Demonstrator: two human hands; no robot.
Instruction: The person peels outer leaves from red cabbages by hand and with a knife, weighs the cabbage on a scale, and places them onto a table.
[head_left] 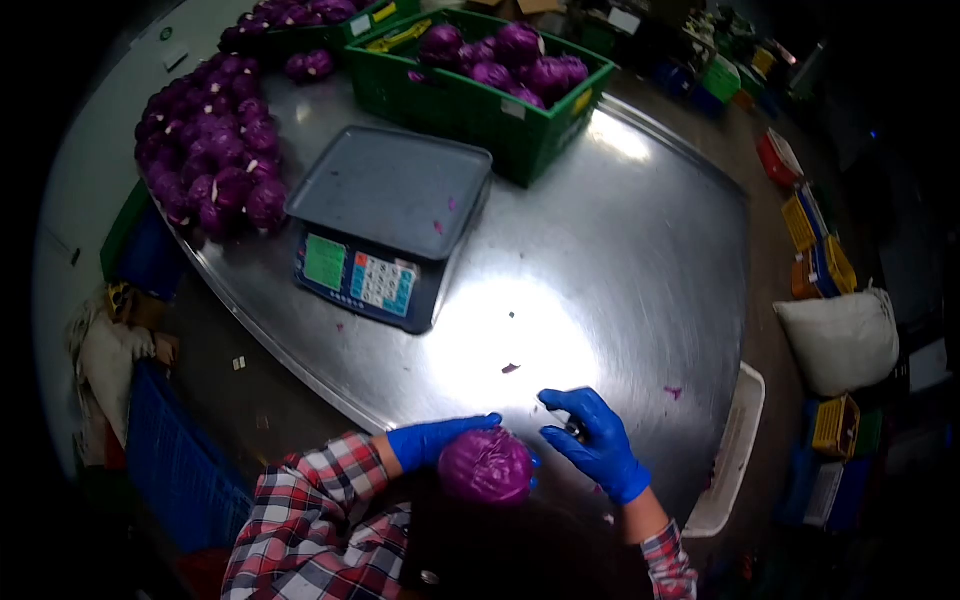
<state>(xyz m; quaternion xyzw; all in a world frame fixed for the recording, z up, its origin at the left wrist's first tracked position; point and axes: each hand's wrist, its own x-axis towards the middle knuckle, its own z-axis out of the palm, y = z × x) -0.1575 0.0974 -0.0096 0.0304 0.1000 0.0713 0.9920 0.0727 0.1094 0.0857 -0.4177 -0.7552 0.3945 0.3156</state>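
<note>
A red cabbage [487, 466] is held close to my body at the table's near edge. My left hand [440, 441], in a blue glove, is wrapped round it from the left, and blue fingertips show on its right side. To the right of the cabbage, apart from it, my gloved right hand [598, 440] is closed round a small knife [573, 428]. Its dark handle shows between thumb and fingers, and a pale thin blade seems to point up and left, blurred by glare.
A digital scale [390, 195] stands on the steel table [650, 250]. Behind it sits a green crate [450, 105] of cabbages, with a large cabbage pile [215, 150] at the left. Leaf scraps [672, 392] lie about. A white bin [735, 455] stands beyond the right edge.
</note>
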